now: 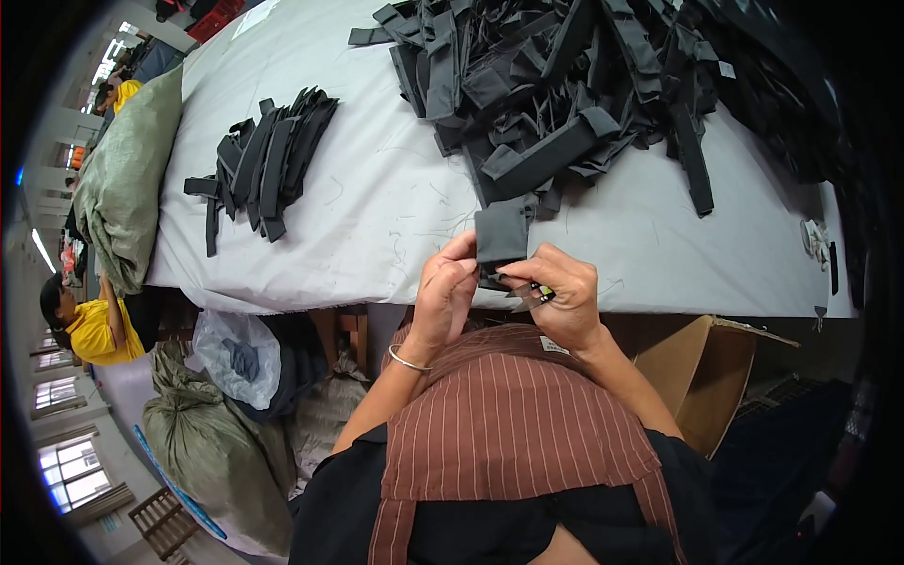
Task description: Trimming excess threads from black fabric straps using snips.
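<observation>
Near the table's front edge, my left hand (444,294) pinches a dark grey fabric strip (501,234) by its left side. The strip's wide end stands up between my hands, and its lower part is partly hidden by my fingers. My right hand (560,287) is closed round a small black-and-yellow tool (541,293) with a thin flat blade; its exact kind cannot be made out. The right fingertips are at the strip's lower right corner. Just beyond my hands lies a big loose heap of similar dark strips (556,151).
A smaller, neater stack of dark strips (268,165) lies on the white-covered table (377,179) to the left. Stuffed green sacks (132,179) flank the table's left end. Below the edge stand a clear plastic bag (235,353) and a cardboard box (702,377). A person in yellow (99,325) sits far left.
</observation>
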`<state>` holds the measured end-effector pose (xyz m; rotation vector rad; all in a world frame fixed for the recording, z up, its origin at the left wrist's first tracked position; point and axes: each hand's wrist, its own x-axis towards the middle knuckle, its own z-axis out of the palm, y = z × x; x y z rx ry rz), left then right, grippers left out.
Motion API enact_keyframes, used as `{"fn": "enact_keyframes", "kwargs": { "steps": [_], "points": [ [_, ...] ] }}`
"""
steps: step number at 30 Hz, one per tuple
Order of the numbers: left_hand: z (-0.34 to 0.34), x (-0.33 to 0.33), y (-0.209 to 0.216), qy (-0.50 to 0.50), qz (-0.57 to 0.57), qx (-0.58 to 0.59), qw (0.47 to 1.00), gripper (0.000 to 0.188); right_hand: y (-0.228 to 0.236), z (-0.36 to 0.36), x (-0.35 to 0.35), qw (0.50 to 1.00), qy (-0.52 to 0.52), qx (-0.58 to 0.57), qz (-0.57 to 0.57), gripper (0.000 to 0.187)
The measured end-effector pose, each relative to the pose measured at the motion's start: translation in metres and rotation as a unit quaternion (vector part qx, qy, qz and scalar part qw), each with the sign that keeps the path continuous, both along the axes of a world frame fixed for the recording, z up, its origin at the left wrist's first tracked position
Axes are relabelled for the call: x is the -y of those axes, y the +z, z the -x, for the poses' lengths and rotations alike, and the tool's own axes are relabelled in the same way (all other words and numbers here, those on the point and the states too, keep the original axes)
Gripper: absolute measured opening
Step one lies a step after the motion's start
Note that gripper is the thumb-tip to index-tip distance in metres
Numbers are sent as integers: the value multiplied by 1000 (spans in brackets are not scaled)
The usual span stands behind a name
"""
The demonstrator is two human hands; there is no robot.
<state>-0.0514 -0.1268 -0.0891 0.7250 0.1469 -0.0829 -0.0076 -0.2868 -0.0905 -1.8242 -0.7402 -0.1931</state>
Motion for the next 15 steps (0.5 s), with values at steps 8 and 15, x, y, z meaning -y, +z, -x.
{"fn": "enact_keyframes", "kwargs": {
  "steps": [8, 15],
  "points": [
    [1, 4, -5, 2, -201, 25, 979, 35, 12, -5, 18, 989, 62, -131, 33, 20],
    [1, 3, -14, 14, -262, 79, 962, 18, 35, -4, 41, 975, 34, -221, -7, 27]
  ]
}}
